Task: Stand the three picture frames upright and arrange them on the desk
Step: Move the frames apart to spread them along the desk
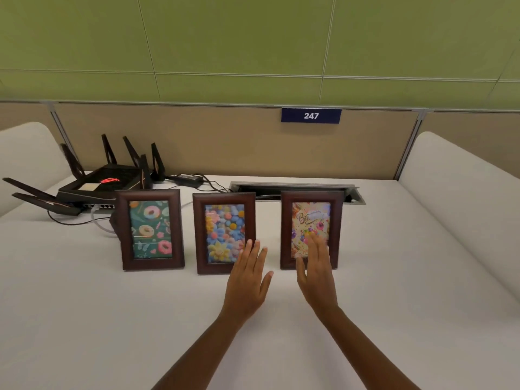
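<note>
While standing upright in a row on the white desk (pixel 84 305): donut frame (pixel 152 229) at left, just in front of a black router (pixel 104 184); flower frame (pixel 224 233) in the middle; birthday frame (pixel 311 229) at right. Left hand (pixel 247 280) flat, fingers slightly spread, overlapping the flower frame's lower right corner. Right hand (pixel 316 274) empty, fingers together, before the birthday frame; contact unclear.

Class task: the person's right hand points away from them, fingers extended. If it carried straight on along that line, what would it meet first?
Most likely the right hand meets the birthday picture frame; its fingertips already overlap the frame's front, though depth is unclear.
</note>
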